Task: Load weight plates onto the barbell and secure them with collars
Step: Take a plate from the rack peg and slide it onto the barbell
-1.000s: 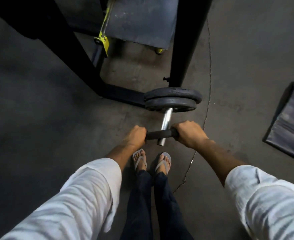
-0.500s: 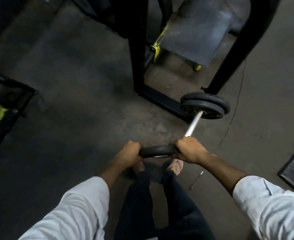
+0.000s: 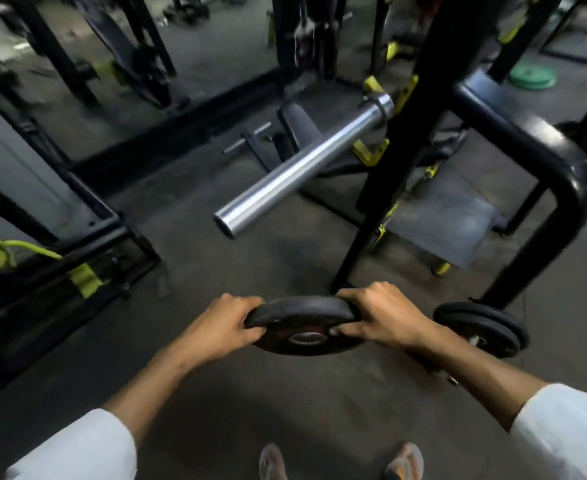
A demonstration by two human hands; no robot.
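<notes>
Dim gym flooring of dark, scuffed rubber (image 3: 236,393) spreads under black steel rack uprights with yellow hooks and fittings. Both hands carry a round black rubber weight plate (image 3: 302,327) with a metal-lined centre hole, held roughly flat and low in front of the body, hole facing up. The left hand (image 3: 221,329) grips the plate's left rim, fingers curled over the top edge; the right hand (image 3: 380,320) grips the right rim the same way, thumb pressed toward the hub. The bare chrome barbell sleeve (image 3: 302,169) lies ahead of and above the plate, well apart from it, its long axis running from the open end at lower left up and away to the right, where it rests in a yellow rack hook (image 3: 371,152). The open end points toward the person's left, so the left hand seems somewhat nearer it. As a judgement, the plate must be tipped upright so its hole faces the sleeve's end, then slid along that axis. No collar is visible. A stack of two black plates on a short pin (image 3: 482,329) sits just right of the right wrist; nothing shows on the sleeve itself.
</notes>
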